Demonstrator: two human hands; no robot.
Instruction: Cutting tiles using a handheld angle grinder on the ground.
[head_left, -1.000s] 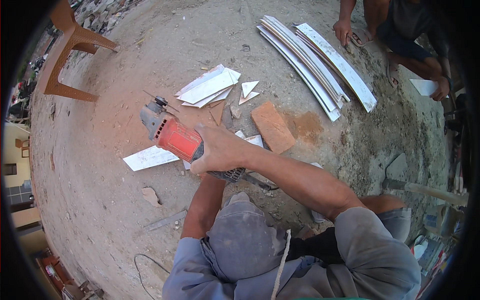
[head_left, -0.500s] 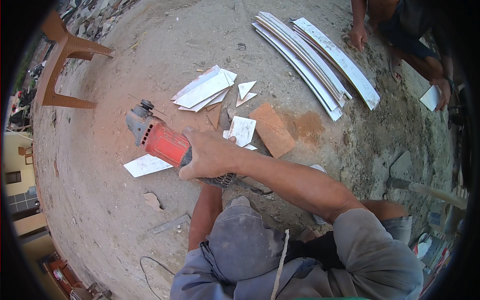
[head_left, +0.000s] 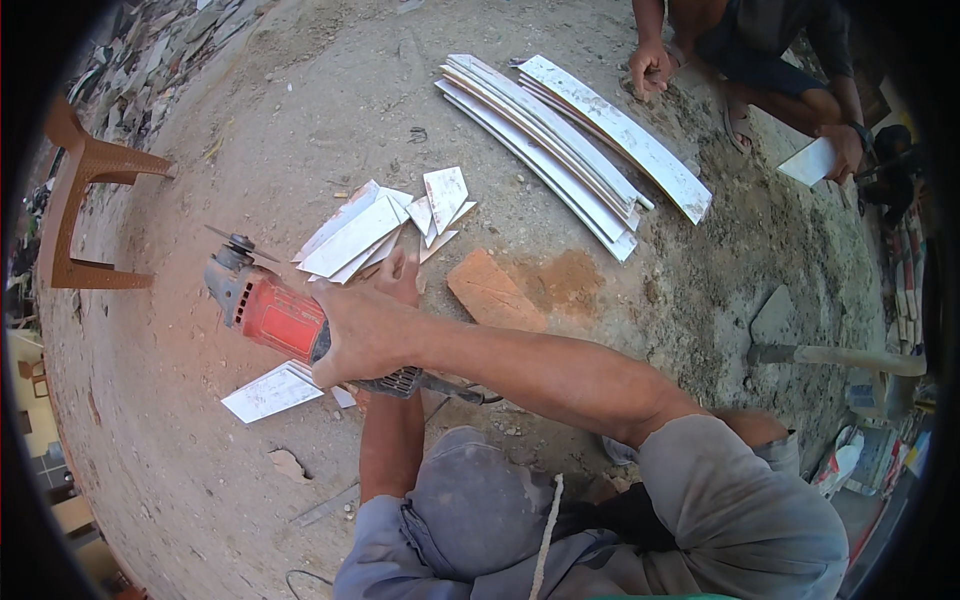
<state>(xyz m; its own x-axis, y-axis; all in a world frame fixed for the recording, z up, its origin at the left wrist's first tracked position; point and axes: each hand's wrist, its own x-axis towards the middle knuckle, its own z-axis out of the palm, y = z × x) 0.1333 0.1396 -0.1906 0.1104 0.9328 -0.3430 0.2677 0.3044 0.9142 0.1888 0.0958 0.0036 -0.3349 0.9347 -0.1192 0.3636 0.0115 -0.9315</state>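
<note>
My right hand (head_left: 365,325) is wrapped round the body of a red and black angle grinder (head_left: 285,315). The grinder's disc (head_left: 245,245) points to the far left, above the ground. My left hand (head_left: 400,277), partly hidden behind the right forearm, has its fingers raised and apart, with nothing seen in them. It is just beside a pile of white tile strips (head_left: 355,235). On smaller cut pieces at the pile's right end lies a white tile piece (head_left: 446,195). More white tile offcuts (head_left: 270,392) lie below the grinder.
An orange brick (head_left: 495,290) lies right of my left hand. Long white tile strips (head_left: 545,150) are stacked farther off. At the far right a co-worker's hand (head_left: 845,150) holds a white tile piece (head_left: 808,162). A brown plastic chair (head_left: 65,220) and a long-handled hoe (head_left: 850,360) flank the area.
My left hand has let go of the small white tile piece, which now lies on the cut pieces by the pile. The whole view has shifted; my right hand still holds the grinder.
</note>
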